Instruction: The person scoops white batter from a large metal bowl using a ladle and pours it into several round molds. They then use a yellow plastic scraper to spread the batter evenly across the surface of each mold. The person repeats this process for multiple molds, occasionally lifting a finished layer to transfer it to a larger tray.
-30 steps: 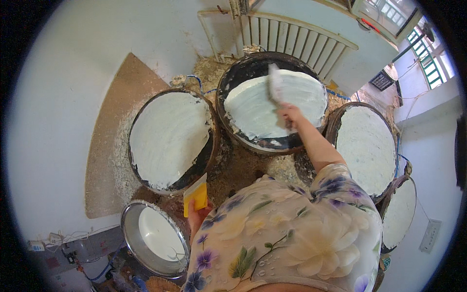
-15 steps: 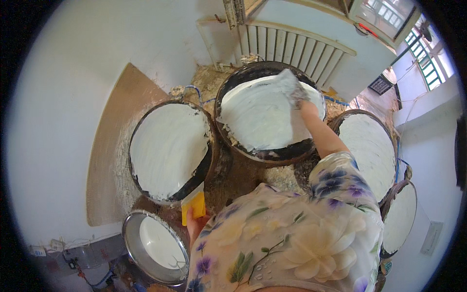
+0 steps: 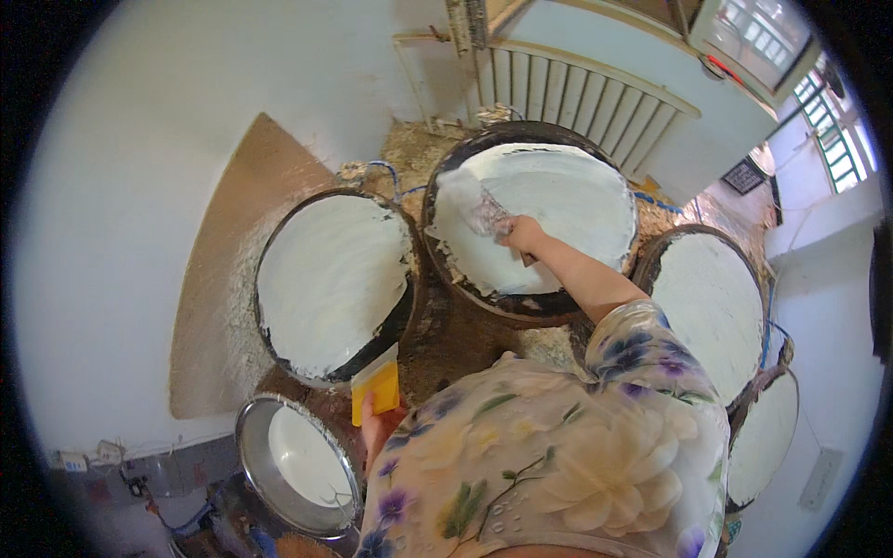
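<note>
My right hand (image 3: 525,236) is closed round the handle of a brush (image 3: 486,212) thick with white paste. Its bristles rest at the left side of a large round black pan (image 3: 567,136), spread with a white coating (image 3: 567,200). Down by my left side, my left hand (image 3: 376,424) grips a scraper (image 3: 377,391) with a yellow handle and a pale blade. That scraper is just beyond the lower edge of a second white-coated pan (image 3: 398,321). Part of my left hand is hidden behind my sleeve.
A metal bowl (image 3: 246,430) with white liquid stands at the lower left. Two more white-coated pans, one upper (image 3: 712,302) and one lower (image 3: 765,437), are on my right. A brown board (image 3: 223,270) leans on the left wall; a radiator (image 3: 581,93) lies beyond the middle pan.
My right hand has swept the brush from the right side of the middle pan to its left side. The left hand still holds the scraper in nearly the same place.
</note>
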{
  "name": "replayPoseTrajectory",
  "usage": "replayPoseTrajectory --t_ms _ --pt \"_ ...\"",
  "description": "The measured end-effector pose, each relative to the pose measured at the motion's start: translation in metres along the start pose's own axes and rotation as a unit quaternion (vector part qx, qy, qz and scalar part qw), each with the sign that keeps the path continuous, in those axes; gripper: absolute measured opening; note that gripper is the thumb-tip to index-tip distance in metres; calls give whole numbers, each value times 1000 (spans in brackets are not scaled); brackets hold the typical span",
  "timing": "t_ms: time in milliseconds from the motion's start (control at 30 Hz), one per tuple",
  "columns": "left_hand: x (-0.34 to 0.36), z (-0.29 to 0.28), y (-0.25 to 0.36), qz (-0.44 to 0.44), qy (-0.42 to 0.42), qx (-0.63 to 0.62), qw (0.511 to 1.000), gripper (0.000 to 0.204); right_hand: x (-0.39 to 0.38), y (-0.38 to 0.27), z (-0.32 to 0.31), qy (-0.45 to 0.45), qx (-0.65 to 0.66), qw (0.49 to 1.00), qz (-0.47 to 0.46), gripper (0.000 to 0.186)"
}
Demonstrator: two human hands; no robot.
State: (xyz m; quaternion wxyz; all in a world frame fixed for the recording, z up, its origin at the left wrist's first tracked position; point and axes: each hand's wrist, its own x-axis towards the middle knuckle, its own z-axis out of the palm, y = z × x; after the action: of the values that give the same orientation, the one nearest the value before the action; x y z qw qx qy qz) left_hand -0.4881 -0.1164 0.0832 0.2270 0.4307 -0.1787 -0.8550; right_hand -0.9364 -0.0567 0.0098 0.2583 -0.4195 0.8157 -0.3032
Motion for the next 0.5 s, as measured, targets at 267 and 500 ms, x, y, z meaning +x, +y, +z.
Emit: replayPoseTrajectory --t_ms 267,500 --pt "7 -9 -5 -1 -13 -8 1000 37 38 53 -30 78 -296 947 100 19" --pt "-1 -2 -4 3 26 7 1000 37 -2 149 -91 227 -152 934 231 17"
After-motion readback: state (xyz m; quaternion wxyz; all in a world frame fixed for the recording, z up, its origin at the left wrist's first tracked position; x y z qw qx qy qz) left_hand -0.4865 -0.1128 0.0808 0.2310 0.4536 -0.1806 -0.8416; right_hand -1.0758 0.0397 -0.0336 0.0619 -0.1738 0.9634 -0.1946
